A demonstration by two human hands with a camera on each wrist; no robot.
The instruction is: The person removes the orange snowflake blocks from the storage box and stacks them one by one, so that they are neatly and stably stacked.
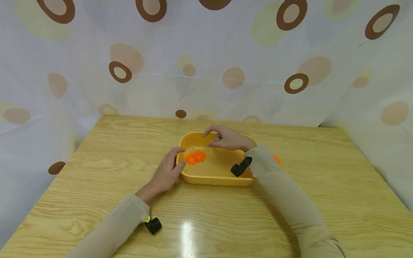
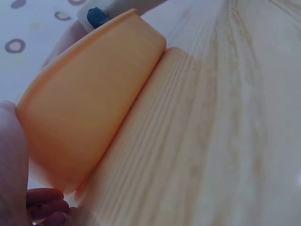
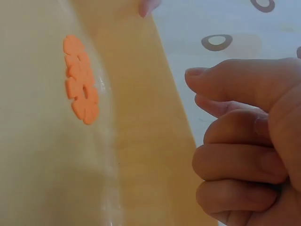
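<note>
A yellow-orange plastic tray [image 1: 214, 180] stands on the table. Its left end is gripped by my left hand [image 1: 166, 172], thumb at the rim and fingers against the outer wall [image 2: 89, 103]. Two orange notched plastic discs [image 1: 199, 156] lie overlapping on the tray floor, toward its left side; the right wrist view shows these flower-shaped discs [image 3: 83, 96] too. Over the tray's back part hovers my right hand [image 1: 228, 138], holding nothing. Its index finger [image 3: 225, 82] and thumb are apart, while the other fingers are curled in.
Right of the tray, another orange piece [image 1: 277, 159] lies on the wooden table [image 1: 322, 186], mostly hidden by the right sleeve. A patterned cloth [image 1: 206, 61] hangs behind the table. Both wrists carry small black cameras [image 1: 153, 225].
</note>
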